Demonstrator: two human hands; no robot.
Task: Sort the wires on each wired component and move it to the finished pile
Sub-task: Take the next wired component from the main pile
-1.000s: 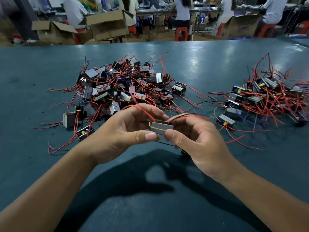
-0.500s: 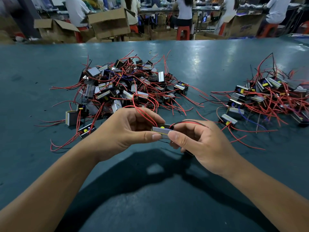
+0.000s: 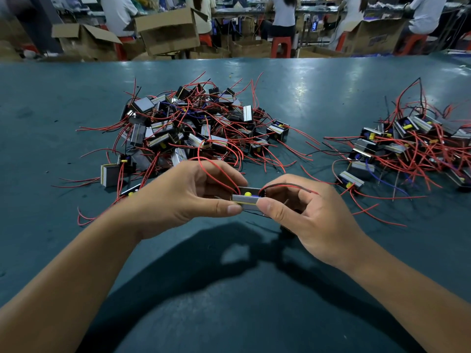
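I hold one small wired component (image 3: 247,198) above the table, a grey metal block with a yellow part on top. My left hand (image 3: 188,197) pinches its left end between thumb and fingers, and red wires loop over those fingers. My right hand (image 3: 311,215) pinches its right end, and red and black wires arch over its fingers. A large tangled pile of components with red wires (image 3: 193,128) lies beyond my left hand. A second pile (image 3: 413,146) lies at the right edge of the table.
The teal table (image 3: 318,93) stretches far ahead. Loose red wires trail from both piles toward my hands. Beyond the far edge stand cardboard boxes (image 3: 168,31) and red stools, with several people seated with their backs to me.
Both hands have turned the component, so its yellow top part now shows. The hands stay close together in the same spot; the camera view has shifted slightly.
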